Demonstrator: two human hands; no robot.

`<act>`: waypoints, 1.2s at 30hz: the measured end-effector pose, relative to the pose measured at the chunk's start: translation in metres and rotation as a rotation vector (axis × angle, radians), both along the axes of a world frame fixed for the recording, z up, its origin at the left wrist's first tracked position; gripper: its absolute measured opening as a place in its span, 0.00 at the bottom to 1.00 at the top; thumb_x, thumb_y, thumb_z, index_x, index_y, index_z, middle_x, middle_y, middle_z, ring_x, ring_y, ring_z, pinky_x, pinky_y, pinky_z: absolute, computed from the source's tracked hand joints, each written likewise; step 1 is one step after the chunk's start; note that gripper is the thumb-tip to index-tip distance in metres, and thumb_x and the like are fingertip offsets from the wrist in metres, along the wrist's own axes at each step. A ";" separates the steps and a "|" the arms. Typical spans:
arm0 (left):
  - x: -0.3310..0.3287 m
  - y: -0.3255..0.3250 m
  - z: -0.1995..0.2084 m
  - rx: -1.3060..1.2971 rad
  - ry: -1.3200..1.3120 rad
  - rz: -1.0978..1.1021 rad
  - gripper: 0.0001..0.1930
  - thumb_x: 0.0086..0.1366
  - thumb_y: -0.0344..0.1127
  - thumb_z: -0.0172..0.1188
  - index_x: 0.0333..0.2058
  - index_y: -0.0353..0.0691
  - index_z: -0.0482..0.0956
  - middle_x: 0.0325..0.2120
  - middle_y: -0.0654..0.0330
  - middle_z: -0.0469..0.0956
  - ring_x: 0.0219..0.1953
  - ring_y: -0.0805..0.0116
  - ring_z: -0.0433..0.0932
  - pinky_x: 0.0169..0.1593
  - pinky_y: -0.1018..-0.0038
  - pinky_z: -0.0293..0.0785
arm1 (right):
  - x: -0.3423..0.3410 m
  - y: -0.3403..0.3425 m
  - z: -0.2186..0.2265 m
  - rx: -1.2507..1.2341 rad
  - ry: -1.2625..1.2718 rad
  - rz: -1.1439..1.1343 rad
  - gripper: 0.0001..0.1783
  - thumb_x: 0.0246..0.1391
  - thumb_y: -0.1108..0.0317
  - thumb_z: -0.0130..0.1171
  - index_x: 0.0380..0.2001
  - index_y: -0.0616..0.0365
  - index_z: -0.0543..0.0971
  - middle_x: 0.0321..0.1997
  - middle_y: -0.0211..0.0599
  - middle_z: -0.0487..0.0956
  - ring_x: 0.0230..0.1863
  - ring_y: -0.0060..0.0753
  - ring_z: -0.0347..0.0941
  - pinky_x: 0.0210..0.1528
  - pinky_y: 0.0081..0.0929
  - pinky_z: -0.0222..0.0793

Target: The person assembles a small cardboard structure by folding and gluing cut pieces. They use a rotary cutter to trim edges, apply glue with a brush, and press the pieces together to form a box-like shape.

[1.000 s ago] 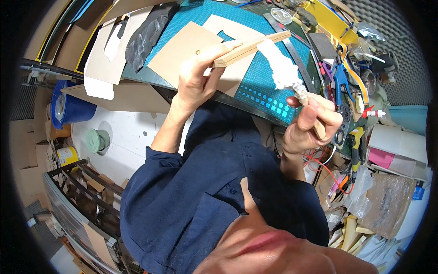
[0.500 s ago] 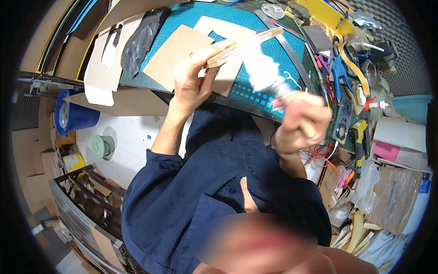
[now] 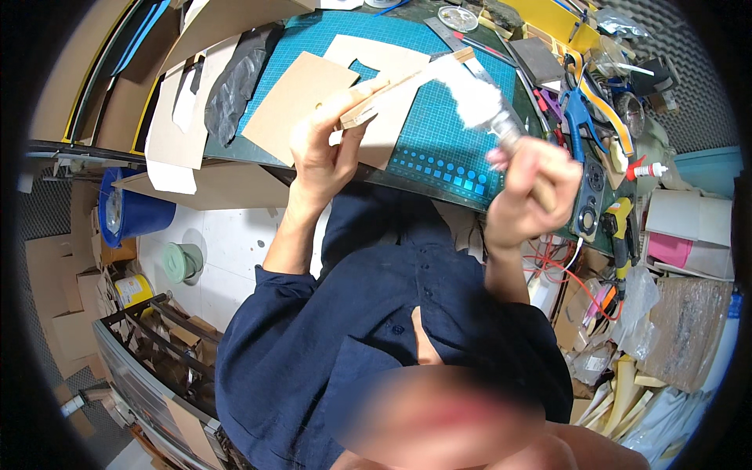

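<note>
Well left of the left hand, below the bench edge, two buckets stand: one blue bucket (image 3: pixel 149 211) and one pale green bucket (image 3: pixel 182 262). Nearer that hand lies one crumpled dark sheet (image 3: pixel 235 98). The left hand (image 3: pixel 325 149) pinches one narrow board (image 3: pixel 388 92) at its near end, thumb and fingers either side; the board's long axis slants up and rightward, away from the hand. Beyond it, two cardboard sheets (image 3: pixel 298 98) lie on the teal cutting mat (image 3: pixel 439 133), partly hidden by hand and board. Between the hands is one white-bristled brush (image 3: pixel 478 103), its long axis slanting up-left, bristles over the board's far end; contact cannot be told. It blocks part of one ruler (image 3: pixel 445 35). The right hand (image 3: pixel 536 188) is closed around its handle. Just right of that hand are one blue-handled clamp (image 3: pixel 578 121) and one yellow-and-black tool (image 3: pixel 619 227).
</note>
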State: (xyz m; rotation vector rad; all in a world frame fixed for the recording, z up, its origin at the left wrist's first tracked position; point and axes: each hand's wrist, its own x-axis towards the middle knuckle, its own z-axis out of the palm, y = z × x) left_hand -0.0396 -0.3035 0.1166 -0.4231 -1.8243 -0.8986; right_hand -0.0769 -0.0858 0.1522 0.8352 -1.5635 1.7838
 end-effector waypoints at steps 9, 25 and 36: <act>0.003 0.002 0.002 -0.005 -0.026 0.008 0.19 0.60 0.18 0.61 0.50 0.33 0.72 0.40 0.47 0.82 0.35 0.66 0.83 0.37 0.76 0.79 | -0.010 0.001 0.002 -0.006 -0.007 -0.046 0.09 0.54 0.79 0.61 0.34 0.64 0.69 0.29 0.44 0.79 0.25 0.30 0.77 0.31 0.22 0.74; 0.008 0.005 0.000 0.069 -0.041 -0.042 0.19 0.60 0.17 0.61 0.50 0.33 0.70 0.42 0.44 0.81 0.40 0.63 0.83 0.40 0.74 0.79 | -0.020 0.009 0.004 0.017 0.021 -0.100 0.08 0.59 0.75 0.57 0.33 0.65 0.68 0.31 0.48 0.77 0.24 0.28 0.74 0.27 0.20 0.72; 0.009 0.003 -0.008 0.066 -0.098 -0.058 0.17 0.63 0.17 0.58 0.49 0.33 0.66 0.43 0.51 0.77 0.45 0.71 0.77 0.48 0.77 0.74 | -0.010 0.007 0.004 0.047 0.123 -0.033 0.08 0.54 0.79 0.61 0.33 0.63 0.71 0.30 0.45 0.79 0.26 0.31 0.77 0.28 0.23 0.76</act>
